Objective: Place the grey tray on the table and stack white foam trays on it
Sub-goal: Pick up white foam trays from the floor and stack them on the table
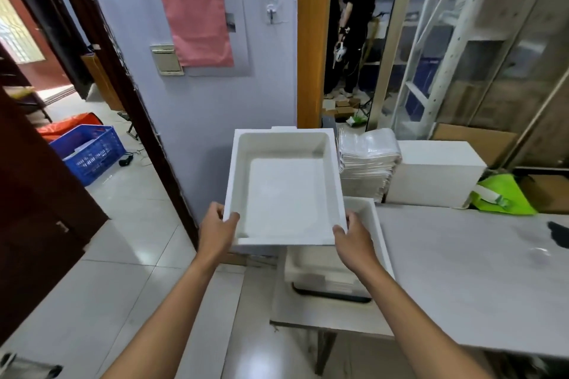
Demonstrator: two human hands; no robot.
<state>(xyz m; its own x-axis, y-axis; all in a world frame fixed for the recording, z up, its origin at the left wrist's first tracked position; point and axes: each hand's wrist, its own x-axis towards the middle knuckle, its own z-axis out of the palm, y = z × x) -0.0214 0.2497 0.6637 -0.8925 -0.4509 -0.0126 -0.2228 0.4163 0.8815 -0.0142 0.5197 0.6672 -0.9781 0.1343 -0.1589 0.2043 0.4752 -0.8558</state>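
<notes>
Both hands, my left hand (217,229) and right hand (354,235), grip a white foam tray (284,188) mid-frame above the stack (320,274) already on the grey tray (331,295) on the table (462,271), stacking apparently underway.

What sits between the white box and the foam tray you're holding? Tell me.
In the head view, a stack of clear plastic bags lies between the white box and the held foam tray.

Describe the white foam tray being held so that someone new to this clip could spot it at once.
Start at the pale table on the right and go to its left end, where white trays sit on a dark-rimmed tray. The held foam tray is above them, gripped at its near corners by the left hand and right hand; it alone is in the air.
</notes>
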